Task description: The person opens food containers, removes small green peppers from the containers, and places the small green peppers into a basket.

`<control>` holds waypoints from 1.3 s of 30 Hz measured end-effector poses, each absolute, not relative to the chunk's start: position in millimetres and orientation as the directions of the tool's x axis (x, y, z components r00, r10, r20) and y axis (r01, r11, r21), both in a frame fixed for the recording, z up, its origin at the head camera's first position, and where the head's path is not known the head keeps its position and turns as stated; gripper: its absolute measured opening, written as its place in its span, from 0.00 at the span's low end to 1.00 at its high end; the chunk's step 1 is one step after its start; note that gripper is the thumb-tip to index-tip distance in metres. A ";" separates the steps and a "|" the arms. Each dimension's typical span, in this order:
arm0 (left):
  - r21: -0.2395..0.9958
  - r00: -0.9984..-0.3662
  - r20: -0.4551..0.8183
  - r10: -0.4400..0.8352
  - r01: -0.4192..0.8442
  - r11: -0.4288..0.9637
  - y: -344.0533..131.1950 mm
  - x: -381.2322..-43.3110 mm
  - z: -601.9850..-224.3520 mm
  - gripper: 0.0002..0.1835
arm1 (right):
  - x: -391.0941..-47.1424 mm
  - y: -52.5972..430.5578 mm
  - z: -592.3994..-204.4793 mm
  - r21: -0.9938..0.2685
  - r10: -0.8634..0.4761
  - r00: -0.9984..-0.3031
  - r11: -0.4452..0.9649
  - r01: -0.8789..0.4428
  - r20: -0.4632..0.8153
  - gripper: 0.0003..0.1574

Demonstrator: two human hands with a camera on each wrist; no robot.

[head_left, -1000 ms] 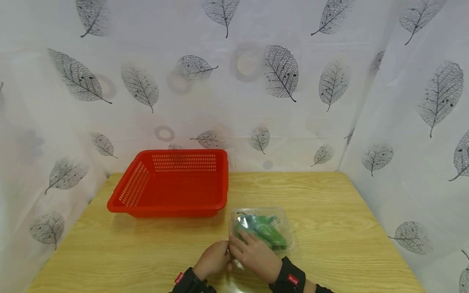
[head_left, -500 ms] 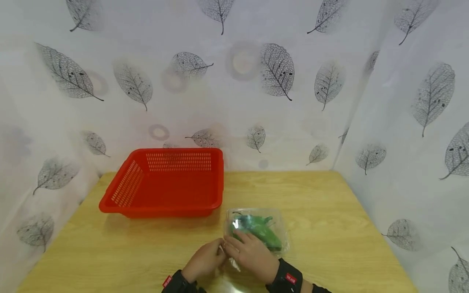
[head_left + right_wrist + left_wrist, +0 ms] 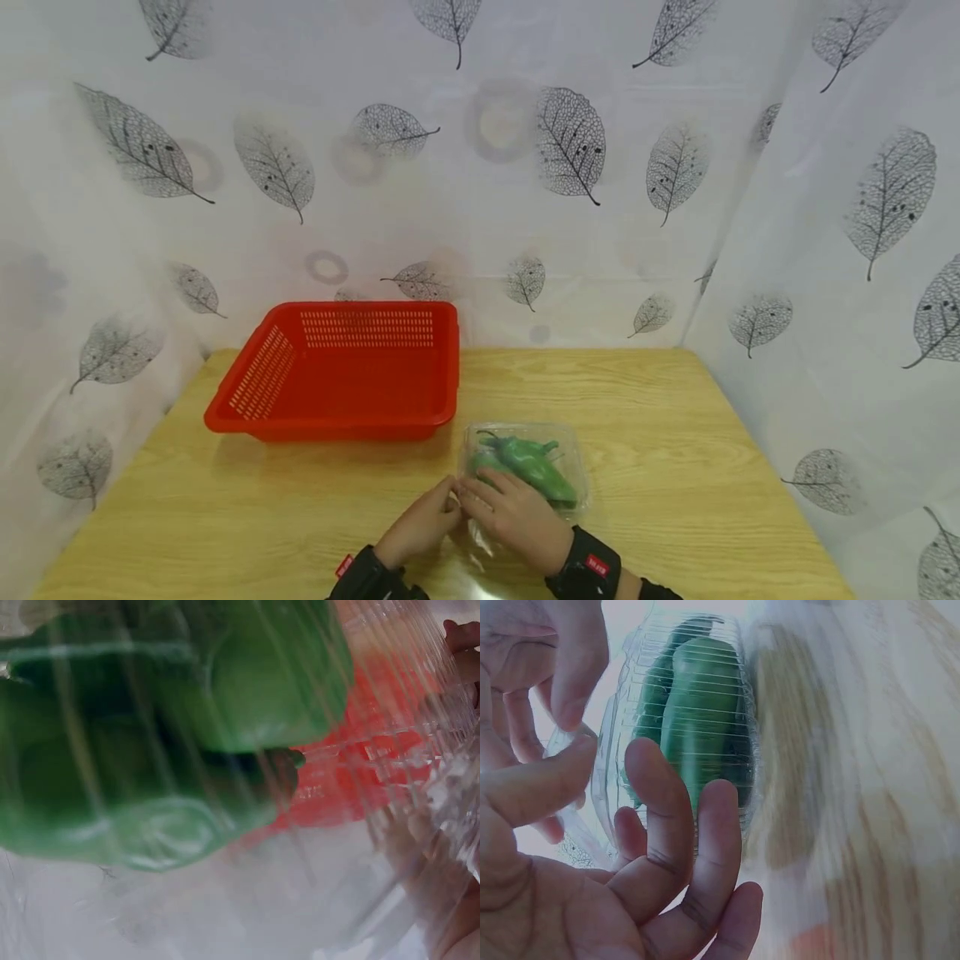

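A clear plastic clamshell box (image 3: 573,454) with green peppers (image 3: 536,467) in it sits on the table, in front of me. At its near left corner my left hand (image 3: 422,525) pinches the plastic edge with bent fingers. My right hand (image 3: 517,521) reaches across the near side, its fingertips gripping the same edge. In the left wrist view, the left thumb (image 3: 551,776) meets a fingertip of the right hand (image 3: 577,667) at the rim. The right wrist view looks through ribbed plastic at peppers (image 3: 150,802); part of the contact is hidden.
A red plastic basket (image 3: 352,429) with slotted walls stands at the back left of the wooden table (image 3: 660,433). A white leaf-print curtain (image 3: 480,233) hangs behind the table and along both sides.
The head view has shifted slightly. Both hands stay at the box's near left corner, with only small finger movements; the box and basket keep their places on the table.
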State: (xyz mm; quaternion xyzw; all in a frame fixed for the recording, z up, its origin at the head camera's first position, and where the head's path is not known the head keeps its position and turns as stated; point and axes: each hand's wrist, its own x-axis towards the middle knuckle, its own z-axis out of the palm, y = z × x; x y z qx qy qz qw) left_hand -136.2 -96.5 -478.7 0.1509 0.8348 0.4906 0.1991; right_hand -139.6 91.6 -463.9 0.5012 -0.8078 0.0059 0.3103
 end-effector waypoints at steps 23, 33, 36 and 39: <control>0.908 -0.880 -0.258 0.399 -0.081 0.410 -87.0 -136.7 -482.8 0.13 | -140.6 116.4 -474.5 0.193 -0.716 -0.481 0.638 -0.746 0.506 0.37; 0.907 -0.890 -0.241 0.388 -0.063 0.417 -85.8 -136.0 -482.5 0.14 | -135.5 138.3 -478.5 0.162 -0.601 -0.536 0.741 -0.652 0.593 0.36; 0.898 -0.892 -0.242 0.381 -0.057 0.435 -85.1 -136.3 -481.6 0.13 | -134.0 143.6 -478.1 0.156 -0.598 -0.559 0.751 -0.642 0.574 0.38; 0.899 -0.890 -0.247 0.383 -0.063 0.433 -84.6 -136.7 -480.7 0.14 | -132.6 150.3 -478.4 0.161 -0.587 -0.595 0.772 -0.614 0.549 0.39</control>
